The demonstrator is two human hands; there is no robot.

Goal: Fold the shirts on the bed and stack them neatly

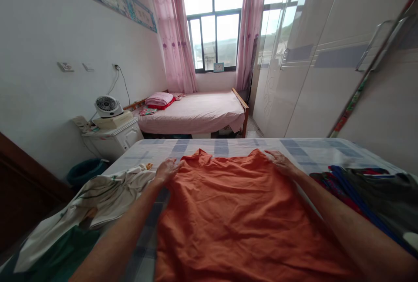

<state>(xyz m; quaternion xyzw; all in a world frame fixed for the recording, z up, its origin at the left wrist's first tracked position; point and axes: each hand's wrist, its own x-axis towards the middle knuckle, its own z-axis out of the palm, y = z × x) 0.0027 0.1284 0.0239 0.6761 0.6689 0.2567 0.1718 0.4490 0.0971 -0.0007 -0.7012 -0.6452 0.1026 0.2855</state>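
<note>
An orange shirt [228, 212] lies spread flat on a bed with a blue-and-white checked sheet [313, 149], its collar end pointing away from me. My left hand [167, 169] rests on the shirt's far left corner, fingers curled over the cloth edge. My right hand [281, 162] lies on the far right corner with fingers stretched flat on the fabric. Both forearms reach forward along the shirt's two sides.
A cream and green garment [98, 195] is crumpled to the left of the shirt. Dark, red and blue clothes [365, 190] are piled at the right. Beyond stand a pink bed [196, 114], a white nightstand with a fan [109, 107], a teal bin [83, 171] and a wardrobe [313, 64].
</note>
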